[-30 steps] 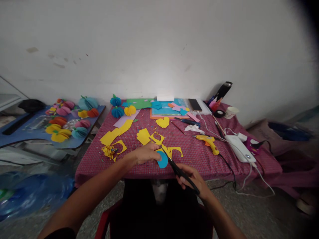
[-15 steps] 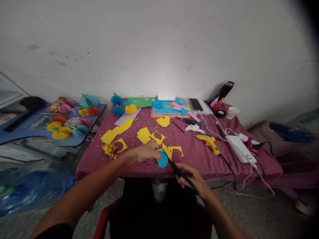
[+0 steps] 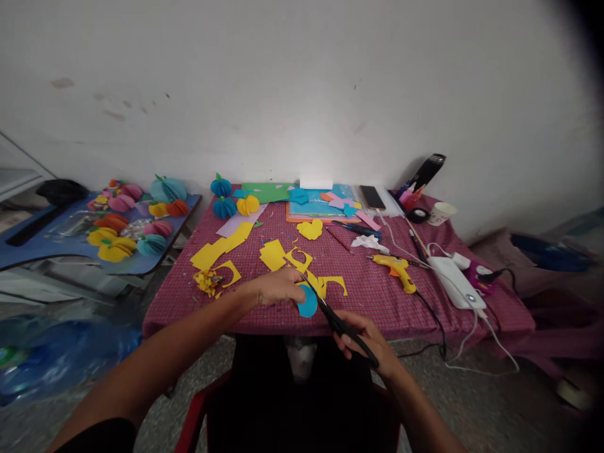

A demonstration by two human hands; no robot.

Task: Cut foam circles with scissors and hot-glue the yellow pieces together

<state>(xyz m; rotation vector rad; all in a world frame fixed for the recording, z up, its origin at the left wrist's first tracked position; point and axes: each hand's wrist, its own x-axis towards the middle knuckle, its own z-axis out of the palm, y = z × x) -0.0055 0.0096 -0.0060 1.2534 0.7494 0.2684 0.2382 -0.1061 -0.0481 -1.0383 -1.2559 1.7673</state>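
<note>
Above the front edge of the worktop, about mid-length: blue paper disc, pinched between thumb and fingers of the left hand. Right hand grasps black-handled scissors by the handles; blades slant up and leftward along the disc's right rim. Blade gap too small to judge. Yellow offcuts lie just beyond the scissors. Toward the left edge: crumpled yellow paper. Rear left corner: two blue paper balls, one above the other in view, a yellow one beside them. Toward the right edge: yellow glue gun, on its side. Rear right corner: paper cup, tilted black flask.
</note>
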